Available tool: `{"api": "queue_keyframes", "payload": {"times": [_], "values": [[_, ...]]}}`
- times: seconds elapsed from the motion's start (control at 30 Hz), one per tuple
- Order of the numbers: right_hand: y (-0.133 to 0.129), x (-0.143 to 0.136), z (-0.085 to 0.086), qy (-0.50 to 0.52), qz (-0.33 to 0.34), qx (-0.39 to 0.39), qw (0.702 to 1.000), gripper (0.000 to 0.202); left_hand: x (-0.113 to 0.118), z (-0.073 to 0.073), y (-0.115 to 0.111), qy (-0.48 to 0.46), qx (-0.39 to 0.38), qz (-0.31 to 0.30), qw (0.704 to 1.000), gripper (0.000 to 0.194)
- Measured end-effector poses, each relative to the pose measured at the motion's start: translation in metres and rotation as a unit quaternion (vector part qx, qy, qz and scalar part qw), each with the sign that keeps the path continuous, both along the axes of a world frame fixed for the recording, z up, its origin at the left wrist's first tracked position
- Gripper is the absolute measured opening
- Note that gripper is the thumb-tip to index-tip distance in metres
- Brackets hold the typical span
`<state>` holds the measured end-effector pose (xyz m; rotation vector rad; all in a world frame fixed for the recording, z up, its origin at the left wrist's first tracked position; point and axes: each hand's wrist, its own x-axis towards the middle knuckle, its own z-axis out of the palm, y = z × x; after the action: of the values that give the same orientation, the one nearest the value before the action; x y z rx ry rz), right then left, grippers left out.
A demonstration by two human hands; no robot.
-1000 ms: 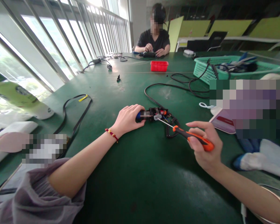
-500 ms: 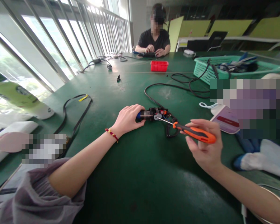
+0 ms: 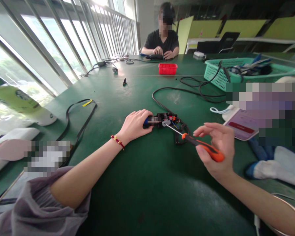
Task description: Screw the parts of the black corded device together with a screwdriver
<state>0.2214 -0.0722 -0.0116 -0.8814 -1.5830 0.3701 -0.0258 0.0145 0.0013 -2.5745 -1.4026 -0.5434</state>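
While the left hand (image 3: 136,124) closes over the blue casing (image 3: 146,122) at one end of an opened electrical hand tool (image 3: 159,115), the right hand (image 3: 228,152) holds a flat-lying orange-and-black screwdriver (image 3: 203,147) loosely, thumb beside the handle and forefinger lifted clear of it. The tool lies on the green worktop (image 3: 142,183) between the two hands, directly off the left fingertips and well ahead and to the left of the right hand. The left hand is the nearer one, since it touches the tool; the right meets it only through the slim metal shaft (image 3: 175,129).

The tool's long axis runs crosswise, roughly level from the left hand towards the right hand's side, with its bared wiring (image 3: 175,124) at the end away from the left fingers. The screwdriver lies at a slant to that axis: its handle sits low by the right palm and its shaft climbs leftward to a small grey part (image 3: 166,123) midway along the tool. The tip appears to meet this part, though whether it sits in a screw head is too small to tell. A black power cord (image 3: 162,89) loops over the worktop beyond both hands, clear of the screwdriver.
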Motion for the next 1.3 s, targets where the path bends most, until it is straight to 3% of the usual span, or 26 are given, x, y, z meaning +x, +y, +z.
{"api": "queue_keyframes", "payload": {"times": [0.17, 0.3, 0.37, 0.57, 0.73, 0.83, 0.93, 1.1, 1.2, 1.3], "values": [[-0.0046, -0.0003, 0.0019, -0.04, -0.002, -0.065, 0.997, 0.023, 0.0, -0.0001, 0.0, 0.0, 0.004, -0.003, 1.0, 0.031], [-0.0003, -0.0032, 0.0035, 0.023, -0.005, 0.011, 1.0, 0.046, 0.0001, 0.0001, -0.0004, -0.002, 0.003, -0.003, 1.0, 0.03], [0.0009, -0.0029, 0.0045, 0.02, 0.009, 0.012, 1.0, 0.053, 0.0002, 0.0002, -0.0004, -0.003, 0.0, -0.001, 1.0, 0.03], [-0.0055, -0.0015, 0.0035, -0.051, 0.014, -0.069, 0.996, 0.026, 0.0001, -0.0007, 0.0002, -0.003, -0.005, 0.0, 1.0, 0.031], [0.0001, -0.0022, 0.002, 0.019, 0.003, -0.01, 1.0, 0.054, 0.0003, -0.0013, 0.0003, -0.002, -0.001, -0.003, 1.0, 0.031], [0.0001, -0.0012, 0.0027, -0.012, 0.038, -0.083, 0.996, 0.043, 0.0005, -0.0009, 0.0001, -0.003, -0.002, -0.001, 1.0, 0.03], [-0.0019, -0.0014, 0.0025, -0.023, 0.017, -0.102, 0.994, 0.026, 0.0003, -0.0008, 0.0002, -0.004, -0.004, -0.001, 1.0, 0.03], [0.0002, -0.0029, 0.0023, 0.028, 0.002, -0.028, 0.999, 0.05, 0.0001, -0.0011, 0.0004, -0.004, -0.002, -0.001, 1.0, 0.03], [-0.0017, -0.0019, 0.004, -0.023, 0.022, -0.074, 0.997, 0.034, 0.0005, -0.0002, -0.0001, -0.003, -0.002, -0.002, 1.0, 0.029], [-0.0046, -0.0018, 0.0044, -0.065, 0.002, -0.094, 0.993, 0.015, 0.0007, 0.0008, -0.0005, -0.002, -0.005, -0.002, 1.0, 0.03]]}}
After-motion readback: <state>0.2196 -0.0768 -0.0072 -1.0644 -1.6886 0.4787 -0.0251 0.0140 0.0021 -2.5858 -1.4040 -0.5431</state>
